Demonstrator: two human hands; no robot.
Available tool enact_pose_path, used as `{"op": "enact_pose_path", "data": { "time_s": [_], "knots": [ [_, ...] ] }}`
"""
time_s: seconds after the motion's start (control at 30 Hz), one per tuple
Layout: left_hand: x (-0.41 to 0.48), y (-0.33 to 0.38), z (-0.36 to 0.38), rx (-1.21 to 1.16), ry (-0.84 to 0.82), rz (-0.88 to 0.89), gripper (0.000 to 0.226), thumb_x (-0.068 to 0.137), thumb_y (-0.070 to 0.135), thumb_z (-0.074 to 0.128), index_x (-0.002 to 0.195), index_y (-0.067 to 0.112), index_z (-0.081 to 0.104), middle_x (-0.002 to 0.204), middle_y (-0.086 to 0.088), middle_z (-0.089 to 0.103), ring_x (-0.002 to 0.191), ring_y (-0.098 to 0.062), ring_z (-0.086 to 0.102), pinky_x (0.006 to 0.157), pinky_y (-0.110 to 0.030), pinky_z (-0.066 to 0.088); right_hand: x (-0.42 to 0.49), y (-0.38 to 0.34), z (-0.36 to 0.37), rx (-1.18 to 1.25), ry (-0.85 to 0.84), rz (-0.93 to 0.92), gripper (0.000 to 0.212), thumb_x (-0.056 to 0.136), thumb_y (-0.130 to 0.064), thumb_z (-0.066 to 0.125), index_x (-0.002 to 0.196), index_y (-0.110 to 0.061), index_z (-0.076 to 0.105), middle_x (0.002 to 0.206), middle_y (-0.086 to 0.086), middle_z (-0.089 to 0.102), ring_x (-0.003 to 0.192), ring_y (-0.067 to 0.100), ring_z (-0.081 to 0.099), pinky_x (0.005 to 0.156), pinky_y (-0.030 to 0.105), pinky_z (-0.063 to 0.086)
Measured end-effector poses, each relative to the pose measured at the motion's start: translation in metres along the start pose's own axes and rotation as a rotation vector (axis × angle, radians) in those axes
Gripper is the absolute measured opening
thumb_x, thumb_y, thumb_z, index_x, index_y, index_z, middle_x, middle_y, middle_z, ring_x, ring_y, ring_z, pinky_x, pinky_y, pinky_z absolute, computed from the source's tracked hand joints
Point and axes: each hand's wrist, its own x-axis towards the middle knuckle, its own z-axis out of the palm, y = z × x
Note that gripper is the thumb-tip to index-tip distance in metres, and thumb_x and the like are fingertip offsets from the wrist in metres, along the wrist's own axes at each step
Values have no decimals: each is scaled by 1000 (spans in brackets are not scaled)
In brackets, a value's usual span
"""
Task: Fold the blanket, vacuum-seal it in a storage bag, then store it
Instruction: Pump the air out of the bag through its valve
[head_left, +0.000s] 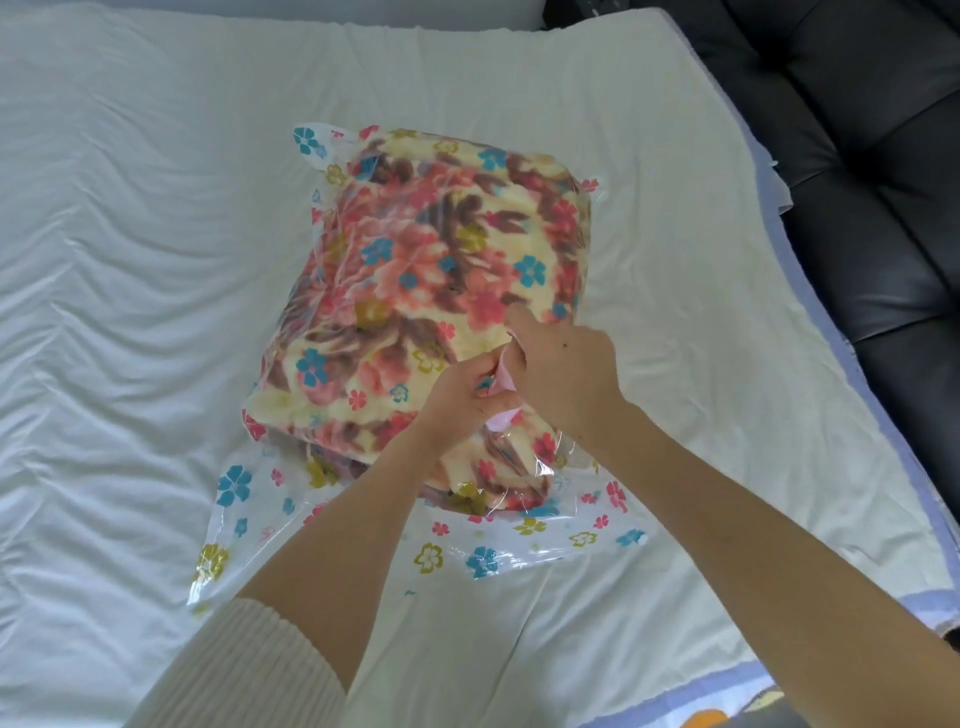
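Observation:
A folded floral blanket in cream, pink and brown lies inside a clear storage bag printed with small flowers, on a bed in the middle of the head view. Both hands meet on top of the bag's near half. My left hand and my right hand both pinch a small pink part on the bag's upper face. What the pink part is stays mostly hidden by my fingers. The bag's near end lies flat and wrinkled on the sheet.
A white sheet covers the bed, wrinkled at the left. A black leather sofa stands along the right side. A blue-edged cloth shows at the bed's right edge and lower right corner.

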Motion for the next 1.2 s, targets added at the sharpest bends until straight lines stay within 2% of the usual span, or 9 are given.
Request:
{"op": "enact_pose_path", "data": {
  "time_s": [0.17, 0.23, 0.4, 0.6, 0.73, 0.83, 1.0, 1.13, 1.2],
  "knots": [
    [6, -1, -1, -23, -5, 4, 42, 78, 17, 74, 118, 14, 63, 103, 18, 66, 100, -1, 60, 88, -10, 42, 26, -14, -71, 144, 265, 49, 23, 82, -20, 44, 86, -17, 67, 51, 1, 51, 44, 23, 41, 47, 25, 29],
    [3, -1, 1, -22, -1, -11, 40, 78, 15, 74, 116, 10, 64, 96, 21, 67, 94, 3, 61, 88, -11, 42, 10, -14, -56, 233, 318, 156, 26, 80, -19, 44, 88, -18, 69, 48, 1, 49, 42, 18, 36, 47, 22, 28],
    [-2, 0, 0, -17, 25, -7, 22, 79, 12, 71, 99, 19, 66, 90, 11, 71, 88, 0, 63, 77, -7, 43, -3, -6, 5, 23, 29, 7, 35, 73, -19, 31, 72, -18, 66, 43, -9, 12, 32, 17, 20, 44, 13, 3],
    [0, 4, -2, -44, 5, -10, 39, 78, 11, 72, 116, 14, 64, 98, 20, 66, 96, 3, 60, 85, -9, 44, 18, -22, -71, 186, 324, 49, 20, 81, -19, 49, 85, -19, 69, 46, -2, 50, 39, 21, 39, 43, 22, 30],
    [-2, 3, 3, 6, 3, 17, 29, 79, 7, 71, 107, 9, 64, 90, 19, 64, 79, 21, 56, 71, -1, 38, -5, -4, -2, 46, 15, 102, 13, 63, -15, 72, 74, -16, 65, 42, -11, 8, 33, 10, 13, 39, 9, 10],
    [0, 3, 1, -7, 3, 8, 36, 78, 12, 74, 112, 11, 64, 97, 17, 65, 84, 20, 57, 76, -2, 40, 7, -9, -28, 18, -133, 47, 24, 73, -35, 59, 90, -18, 64, 51, -5, 38, 47, 21, 43, 45, 23, 25],
    [1, 5, 1, -12, -7, 8, 42, 78, 14, 74, 118, 10, 64, 100, 16, 65, 86, 19, 56, 79, -1, 39, 12, -14, -62, 280, 345, 228, 25, 78, -22, 47, 91, -24, 69, 51, -3, 51, 47, 22, 45, 49, 25, 33],
    [-3, 4, 1, 25, -8, -14, 22, 79, 6, 70, 94, 22, 65, 87, 15, 68, 88, 8, 61, 74, -6, 40, -13, -21, 16, 90, -67, 150, 35, 82, -18, 31, 92, -15, 65, 43, -9, 24, 36, 13, 22, 40, 22, 23],
    [-4, 6, 0, 10, -1, -8, 22, 78, 6, 71, 97, 17, 66, 86, 19, 66, 83, 12, 60, 73, -4, 40, -2, -16, -7, 107, -110, 120, 39, 79, -24, 29, 92, -14, 65, 47, -3, 36, 43, 20, 33, 44, 27, 34]
  ]
}}
